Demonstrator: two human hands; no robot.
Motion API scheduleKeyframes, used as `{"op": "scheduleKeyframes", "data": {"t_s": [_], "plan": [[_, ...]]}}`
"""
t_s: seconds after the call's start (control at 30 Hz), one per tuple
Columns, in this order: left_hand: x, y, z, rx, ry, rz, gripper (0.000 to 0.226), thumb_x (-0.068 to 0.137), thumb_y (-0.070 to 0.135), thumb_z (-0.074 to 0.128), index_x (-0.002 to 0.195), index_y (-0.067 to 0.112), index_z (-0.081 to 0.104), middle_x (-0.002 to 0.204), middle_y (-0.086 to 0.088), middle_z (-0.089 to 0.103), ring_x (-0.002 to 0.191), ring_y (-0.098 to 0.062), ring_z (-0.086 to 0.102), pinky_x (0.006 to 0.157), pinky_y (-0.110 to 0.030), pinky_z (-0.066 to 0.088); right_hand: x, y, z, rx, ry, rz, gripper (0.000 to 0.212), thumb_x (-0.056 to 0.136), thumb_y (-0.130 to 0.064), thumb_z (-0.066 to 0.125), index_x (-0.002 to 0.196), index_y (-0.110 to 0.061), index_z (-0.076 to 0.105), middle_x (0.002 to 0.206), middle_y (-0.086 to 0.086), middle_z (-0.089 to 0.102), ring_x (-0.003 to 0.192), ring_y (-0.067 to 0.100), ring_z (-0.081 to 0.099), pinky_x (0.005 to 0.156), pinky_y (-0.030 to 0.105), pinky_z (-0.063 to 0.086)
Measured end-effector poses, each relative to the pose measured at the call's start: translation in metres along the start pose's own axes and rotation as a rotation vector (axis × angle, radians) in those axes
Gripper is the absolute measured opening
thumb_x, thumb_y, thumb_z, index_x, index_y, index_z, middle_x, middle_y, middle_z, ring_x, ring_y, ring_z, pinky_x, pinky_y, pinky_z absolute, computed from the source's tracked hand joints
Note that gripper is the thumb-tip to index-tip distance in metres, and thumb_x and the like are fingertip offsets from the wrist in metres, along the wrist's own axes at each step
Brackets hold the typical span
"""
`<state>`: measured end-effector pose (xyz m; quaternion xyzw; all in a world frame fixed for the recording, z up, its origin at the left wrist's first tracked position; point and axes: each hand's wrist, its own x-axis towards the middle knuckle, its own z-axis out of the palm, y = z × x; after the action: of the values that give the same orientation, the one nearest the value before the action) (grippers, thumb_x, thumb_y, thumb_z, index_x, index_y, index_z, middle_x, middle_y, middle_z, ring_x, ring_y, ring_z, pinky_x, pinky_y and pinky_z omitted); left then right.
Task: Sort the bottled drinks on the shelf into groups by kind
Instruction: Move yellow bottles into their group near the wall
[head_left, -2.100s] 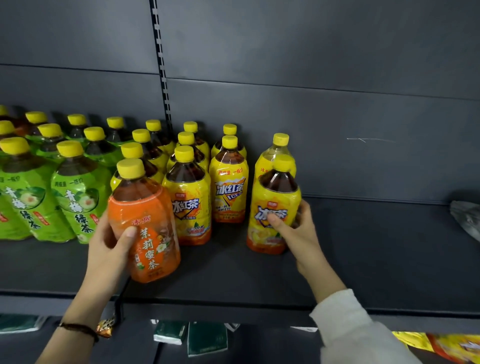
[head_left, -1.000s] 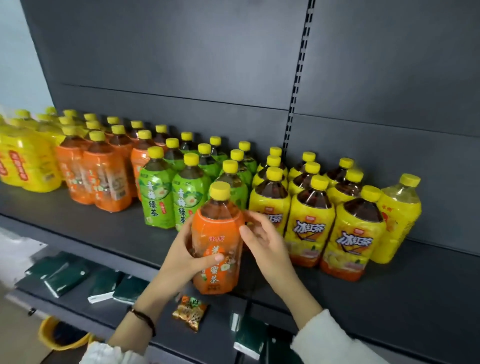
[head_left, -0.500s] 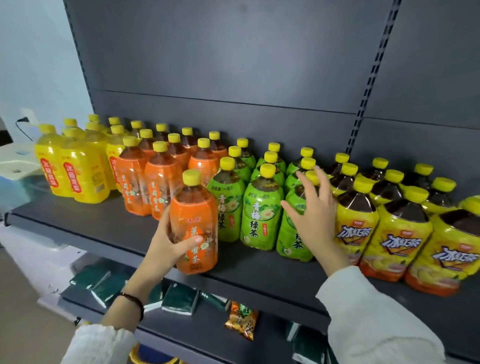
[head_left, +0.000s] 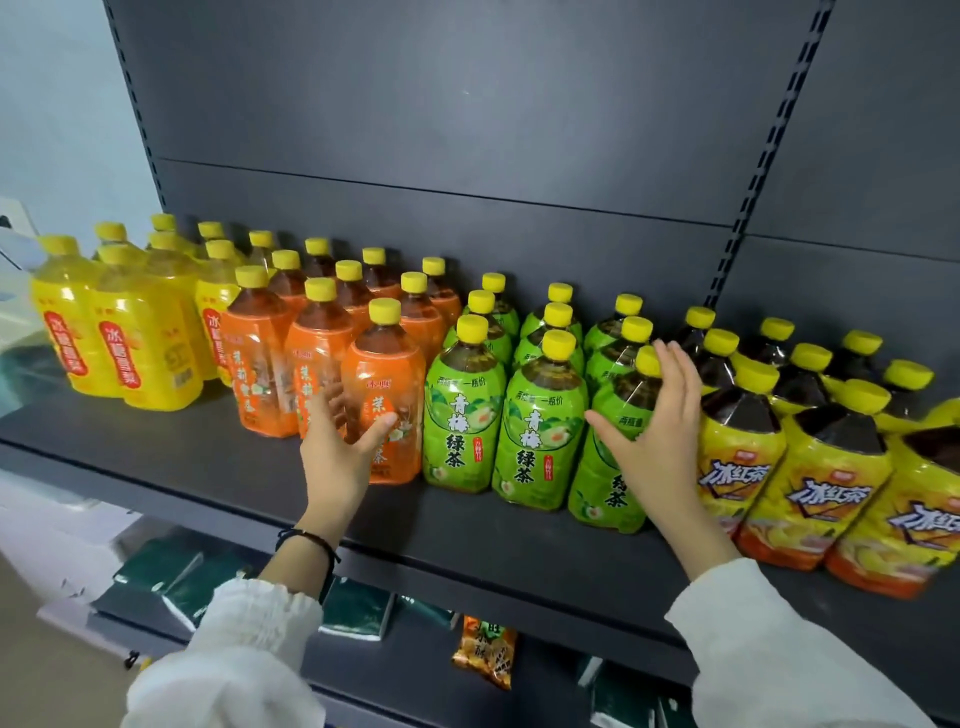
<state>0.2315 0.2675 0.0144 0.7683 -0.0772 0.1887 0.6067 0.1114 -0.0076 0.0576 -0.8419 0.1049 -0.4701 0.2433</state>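
— What stands at the far left of the shelf?
— Yellow bottles with red labels. Just beside them come the orange bottles, in rows.
— And the left hand?
— It is in front of the front orange bottle, which stands upright at the right edge of its group, just beside the green ones. The fingers are spread and blurred and nothing curls round the bottle. The thumb overlaps the label, but I cannot tell whether it touches.
— Next?
— Green bottles, three columns. The right hand lies flat, fingers straight, against the rightmost front green bottle, fingertips up by its yellow cap.
— Beyond that?
— Dark tea bottles with yellow labels, packed close beside that hand.
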Motion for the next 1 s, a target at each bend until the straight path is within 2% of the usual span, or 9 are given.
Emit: {"op": "scheduleKeyframes", "data": {"t_s": [0.07, 0.17, 0.27, 0.4, 0.63, 0.7, 0.77, 0.87, 1.0], "plan": [[0.003, -0.003, 0.004, 0.036, -0.006, 0.026, 0.065, 0.080, 0.032, 0.073, 0.135, 0.012, 0.044, 0.130, -0.010, 0.055, 0.119, -0.027, 0.053, 0.092, -0.031, 0.041, 0.000, 0.000, 0.000, -0.005, 0.001, -0.012, 0.095, 0.073, -0.033, 0.080, 0.149, -0.014, 0.026, 0.154, 0.005, 0.024, 0.141, 0.013, 0.023, 0.115, 0.032, 0.020], [0.009, -0.008, 0.004, 0.160, -0.013, 0.064, 0.068, 0.084, 0.037, 0.068, 0.142, 0.015, 0.041, 0.136, -0.017, 0.041, 0.126, -0.033, 0.042, 0.102, -0.040, 0.036, 0.000, -0.001, 0.000, -0.016, 0.005, -0.020, 0.094, 0.073, -0.033, 0.079, 0.148, -0.014, 0.026, 0.154, 0.005, 0.024, 0.138, 0.006, 0.020, 0.115, 0.031, 0.020], [0.007, -0.009, 0.007, 0.102, -0.002, 0.011, 0.074, 0.085, 0.036, 0.068, 0.147, 0.017, 0.033, 0.137, -0.013, 0.047, 0.121, -0.028, 0.050, 0.100, -0.041, 0.042, -0.001, 0.000, 0.000, -0.017, 0.001, -0.018, 0.093, 0.074, -0.032, 0.079, 0.148, -0.014, 0.026, 0.154, 0.005, 0.024, 0.139, 0.008, 0.021, 0.114, 0.030, 0.019], [0.010, -0.008, 0.018, 0.026, 0.063, -0.017, 0.059, 0.082, 0.032, 0.072, 0.130, 0.009, 0.047, 0.127, -0.015, 0.053, 0.112, -0.027, 0.053, 0.094, -0.036, 0.044, -0.001, 0.000, 0.001, -0.028, 0.001, -0.023, 0.092, 0.074, -0.032, 0.079, 0.148, -0.013, 0.026, 0.154, 0.006, 0.023, 0.142, 0.015, 0.023, 0.114, 0.028, 0.018], [0.009, -0.006, 0.021, 0.033, 0.066, -0.041, 0.054, 0.081, 0.032, 0.073, 0.123, 0.008, 0.049, 0.120, -0.014, 0.053, 0.107, -0.025, 0.050, 0.088, -0.031, 0.040, -0.002, -0.002, 0.000, -0.030, -0.004, -0.018, 0.093, 0.075, -0.033, 0.077, 0.149, -0.014, 0.024, 0.155, 0.006, 0.022, 0.143, 0.013, 0.020, 0.116, 0.031, 0.019], [-0.003, 0.000, 0.020, 0.011, 0.129, -0.058, 0.040, 0.085, 0.031, 0.069, 0.114, 0.010, 0.053, 0.116, -0.012, 0.055, 0.099, -0.019, 0.049, 0.085, -0.029, 0.039, -0.002, -0.003, 0.000, -0.031, -0.004, -0.015, 0.093, 0.076, -0.034, 0.077, 0.149, -0.014, 0.024, 0.156, 0.006, 0.022, 0.141, 0.007, 0.017, 0.115, 0.029, 0.018], [-0.025, 0.016, 0.024, -0.052, 0.145, 0.026, 0.018, 0.091, 0.025, 0.060, 0.104, 0.014, 0.055, 0.106, -0.006, 0.058, 0.095, -0.019, 0.052, 0.083, -0.032, 0.042, -0.002, -0.004, 0.000, -0.029, -0.017, -0.002, 0.092, 0.077, -0.034, 0.076, 0.150, -0.016, 0.022, 0.156, 0.004, 0.020, 0.140, 0.005, 0.016, 0.115, 0.027, 0.017], [-0.062, 0.051, 0.042, -0.142, -0.062, 0.229, 0.008, 0.093, 0.019, 0.057, 0.101, 0.018, 0.057, 0.096, 0.004, 0.060, 0.092, -0.014, 0.057, 0.079, -0.032, 0.047, -0.002, -0.006, -0.004, 0.044, -0.054, 0.015, 0.081, 0.085, -0.032, 0.070, 0.150, -0.018, 0.023, 0.157, 0.001, 0.019, 0.142, 0.006, 0.017, 0.116, 0.026, 0.018], [-0.101, 0.092, 0.085, -0.120, -0.337, 0.433, 0.025, 0.093, 0.029, 0.057, 0.116, 0.020, 0.055, 0.106, 0.010, 0.055, 0.104, -0.004, 0.053, 0.087, -0.024, 0.045, 0.000, -0.016, -0.032, 0.320, -0.137, 0.157, 0.050, 0.098, -0.028, 0.052, 0.145, -0.027, 0.037, 0.154, -0.008, 0.031, 0.139, 0.000, 0.026, 0.114, 0.025, 0.024]]}}
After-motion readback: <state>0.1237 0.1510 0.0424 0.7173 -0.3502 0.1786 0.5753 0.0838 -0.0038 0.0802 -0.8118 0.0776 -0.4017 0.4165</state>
